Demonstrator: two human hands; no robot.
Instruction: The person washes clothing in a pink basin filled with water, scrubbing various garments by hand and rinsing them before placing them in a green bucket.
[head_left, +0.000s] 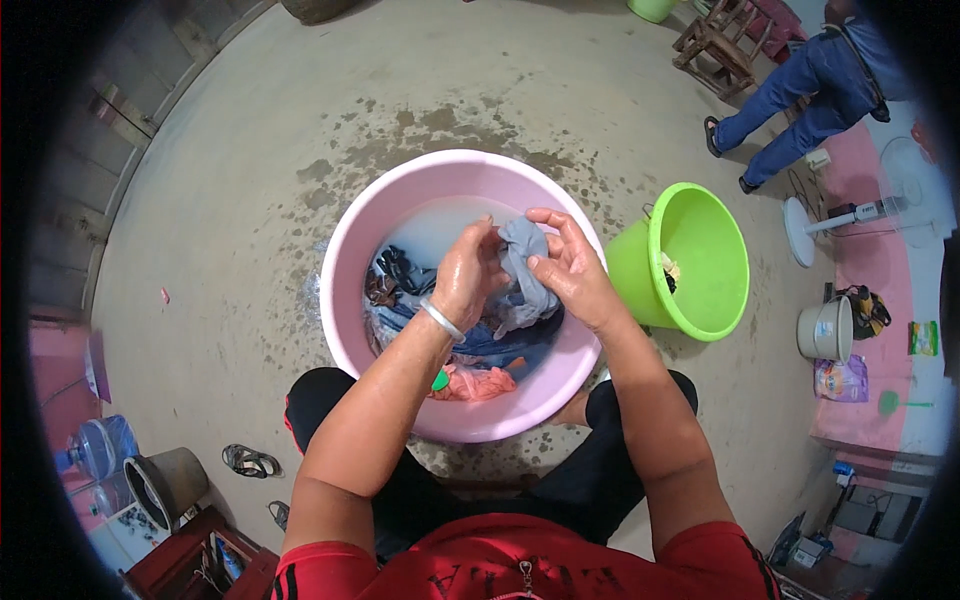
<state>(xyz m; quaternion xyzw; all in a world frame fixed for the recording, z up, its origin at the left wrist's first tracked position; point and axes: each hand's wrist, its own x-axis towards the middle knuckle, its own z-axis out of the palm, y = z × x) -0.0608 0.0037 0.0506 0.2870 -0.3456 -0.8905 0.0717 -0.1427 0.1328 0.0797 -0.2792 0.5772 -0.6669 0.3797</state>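
Wet grey cloth (525, 251) is raised over a round pink plastic tub (349, 217). My right hand (574, 274) pinches it between thumb and fingers. Beside the cloth's left edge is my left hand (466, 274), wet and half curled, with a pale bangle (442, 320) at the wrist; whether its fingers grip the cloth is hidden. Cloudy water (442, 217) fills the tub's bottom. In it lie dark blue fabric (487, 341), a black glossy bundle (405, 271) and a coral-pink garment (480, 384) with a green piece (440, 381) near the front rim.
A lime-green bucket (630, 255) with small items inside stands right of the tub. Water spots mark the concrete floor (247, 225). A person in blue jeans (802, 90) stands far right, near a wooden chair (716, 49) and a fan (802, 232). Sandals (251, 461) lie left.
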